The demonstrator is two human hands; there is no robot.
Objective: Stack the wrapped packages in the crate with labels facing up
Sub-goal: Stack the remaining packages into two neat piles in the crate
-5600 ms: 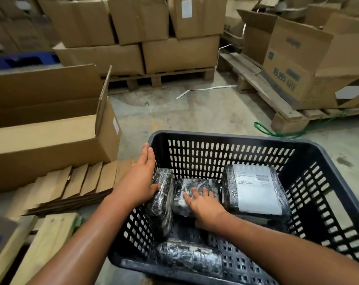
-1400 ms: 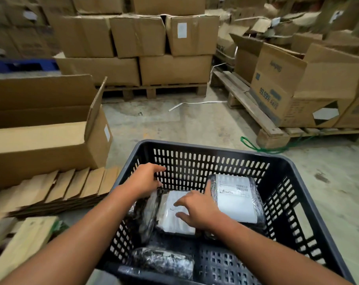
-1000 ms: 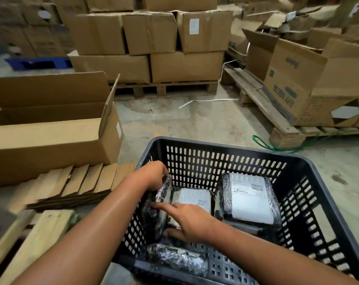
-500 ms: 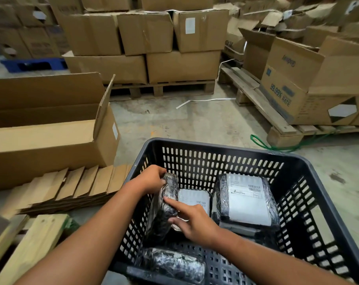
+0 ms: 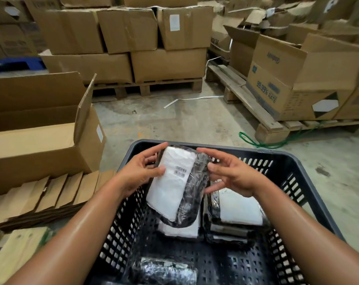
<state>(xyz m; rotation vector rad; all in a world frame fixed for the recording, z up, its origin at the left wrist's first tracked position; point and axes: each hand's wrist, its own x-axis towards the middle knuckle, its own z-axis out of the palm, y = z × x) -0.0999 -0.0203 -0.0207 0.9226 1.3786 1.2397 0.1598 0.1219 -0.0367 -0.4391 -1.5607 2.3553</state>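
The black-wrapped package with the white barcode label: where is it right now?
Head view: the black-wrapped package is held between the left hand and right hand, above the black plastic crate, label up.

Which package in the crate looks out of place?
The package at the crate's near edge shows only dark wrap, no white label visible, unlike the labelled stack on the right and the package held by both hands.

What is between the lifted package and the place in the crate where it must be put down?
Nothing visible. Both hands, left and right, hold the black-wrapped package with the white label above the black plastic crate. Directly below lies another white-labelled package, on which it can be stacked.
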